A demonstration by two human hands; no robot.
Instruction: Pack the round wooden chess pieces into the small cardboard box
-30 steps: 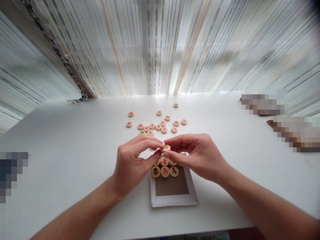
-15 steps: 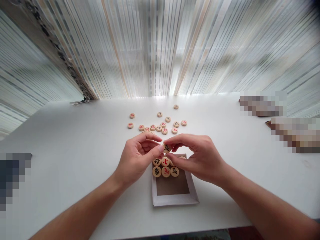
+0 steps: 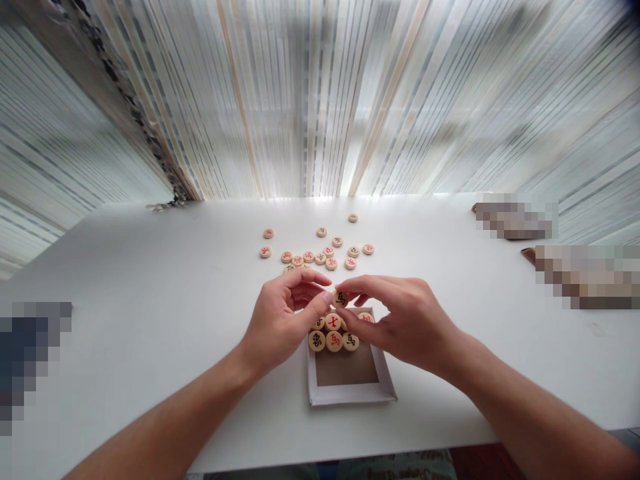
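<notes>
Between the thumb and fingers of my right hand [image 3: 397,310] is a round wooden xiangqi piece [image 3: 341,299], tilted so that its black character faces me. My left hand [image 3: 285,310] is curved beside it, thumb and fingers apart, the thumb tip close to the piece's left edge. Below both hands lies a shallow white box [image 3: 345,395] with a brown bottom. Rows of pieces fill its far part, among them a red-marked piece [image 3: 334,341] and a black-marked piece [image 3: 351,341]. My hands partly hide the farther row.
Beyond my hands, several loose xiangqi pieces [image 3: 309,257] with red or black characters are scattered on the white table [image 3: 150,280]. A striped curtain [image 3: 280,100] hangs behind the table. Blurred-out objects [image 3: 590,277] lie at the right, and a dark one [image 3: 30,360] at the left.
The held piece has shifted slightly right with my right hand, and my left thumb has come away from its face. The whole view has moved a little.
</notes>
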